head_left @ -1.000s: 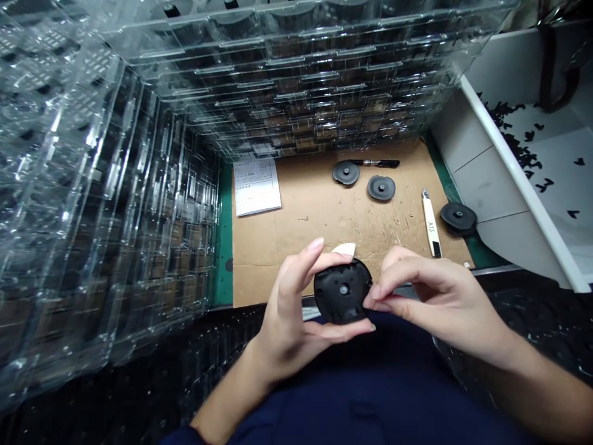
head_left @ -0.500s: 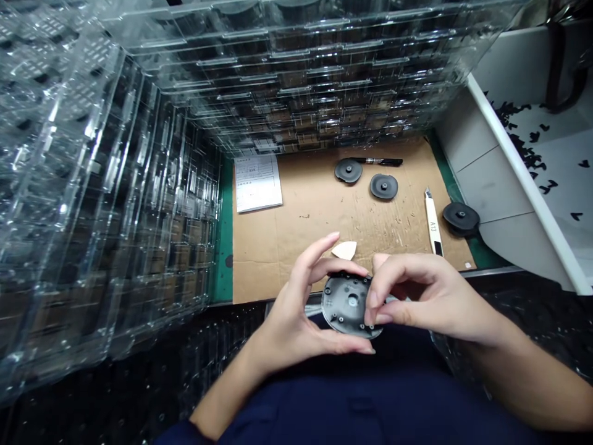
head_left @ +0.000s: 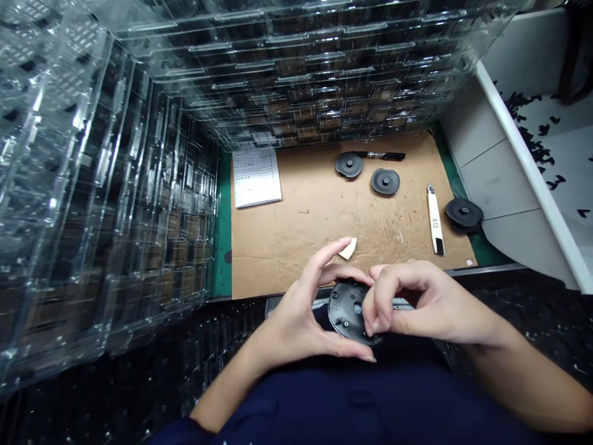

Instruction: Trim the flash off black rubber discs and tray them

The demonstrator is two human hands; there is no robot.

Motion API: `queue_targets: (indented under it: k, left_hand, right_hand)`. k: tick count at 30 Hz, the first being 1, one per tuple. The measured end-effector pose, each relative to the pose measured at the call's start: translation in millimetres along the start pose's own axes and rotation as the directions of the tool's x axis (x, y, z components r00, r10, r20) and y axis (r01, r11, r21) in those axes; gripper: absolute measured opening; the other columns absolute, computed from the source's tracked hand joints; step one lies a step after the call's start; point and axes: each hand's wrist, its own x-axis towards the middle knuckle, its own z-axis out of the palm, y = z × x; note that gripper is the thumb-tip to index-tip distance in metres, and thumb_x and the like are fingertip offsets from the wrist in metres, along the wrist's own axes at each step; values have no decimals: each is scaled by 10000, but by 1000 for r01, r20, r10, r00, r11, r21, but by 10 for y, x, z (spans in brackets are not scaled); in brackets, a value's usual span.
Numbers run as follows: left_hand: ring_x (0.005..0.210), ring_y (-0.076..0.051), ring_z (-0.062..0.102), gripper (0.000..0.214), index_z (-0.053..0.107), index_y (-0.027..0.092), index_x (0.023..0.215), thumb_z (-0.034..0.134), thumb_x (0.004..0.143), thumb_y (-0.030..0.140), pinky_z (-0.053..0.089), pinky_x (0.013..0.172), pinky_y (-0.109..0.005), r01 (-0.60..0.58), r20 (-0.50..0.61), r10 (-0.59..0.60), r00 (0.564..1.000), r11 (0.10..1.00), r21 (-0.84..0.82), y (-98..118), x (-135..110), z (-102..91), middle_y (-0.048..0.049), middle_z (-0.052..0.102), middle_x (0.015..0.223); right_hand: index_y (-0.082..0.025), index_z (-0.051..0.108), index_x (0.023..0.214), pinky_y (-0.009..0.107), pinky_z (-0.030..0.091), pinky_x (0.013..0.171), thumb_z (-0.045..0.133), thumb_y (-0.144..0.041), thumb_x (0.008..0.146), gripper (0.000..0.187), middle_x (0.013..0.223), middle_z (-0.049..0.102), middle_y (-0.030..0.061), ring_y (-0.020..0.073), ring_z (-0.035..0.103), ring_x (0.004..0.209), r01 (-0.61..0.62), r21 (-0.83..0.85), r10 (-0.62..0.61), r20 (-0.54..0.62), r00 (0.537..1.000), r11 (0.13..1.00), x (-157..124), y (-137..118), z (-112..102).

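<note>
Gripping: black disc (head_left: pixel 346 309) is cradled by left hand (head_left: pixel 301 315) | pinched at right edge by right hand (head_left: pixel 417 306) | best held steady.

Stacks of clear trays (head_left: pixel 92 185) walled the left and back of the desk (head_left: pixel 224 241); a white panel (head_left: pixel 523 161) closed the right. The middle of the cardboard mat (head_left: pixel 315 216) lay open; black discs (head_left: pixel 385 181), a knife (head_left: pixel 435 219) and perhaps a pen (head_left: pixel 380 156) crowded its far right.
</note>
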Motion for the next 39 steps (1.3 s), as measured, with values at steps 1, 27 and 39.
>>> queue_targets:
  k: [1, 27, 39]
  left_hand:
    - [1043, -244, 602, 1077, 217, 303, 1405, 855, 541, 224, 408, 1025, -447, -1, 6, 1, 1000, 1000, 9, -10, 1, -4, -58, 622, 1107]
    - [1066, -237, 588, 1060, 268, 322, 1387, 865, 519, 199, 417, 1018, -409, 11, -1, -11, 1000, 1000, -16, -42, -1, -21, -61, 604, 1164]
    - [1145, -247, 553, 1038, 254, 293, 1399, 847, 554, 183, 352, 1071, -409, 92, 53, -93, 994, 996, 9, -8, -8, -20, -75, 598, 1196]
  right_hand:
    - [-157, 636, 741, 254, 495, 729, 667, -103, 796, 83, 760, 697, 20, 106, 619, 730, 14, -2, -14, -17, 1000, 1000, -15, 16, 2]
    - [-223, 654, 942, 251, 421, 634, 671, -141, 804, 161, 796, 699, -6, 118, 569, 732, 120, -237, -158, -149, 976, 964, -90, 38, 38]
    - [-185, 670, 906, 195, 477, 641, 673, -176, 805, 102, 771, 704, -8, 105, 640, 717, -62, -321, 70, 14, 997, 945, 40, -156, -63]
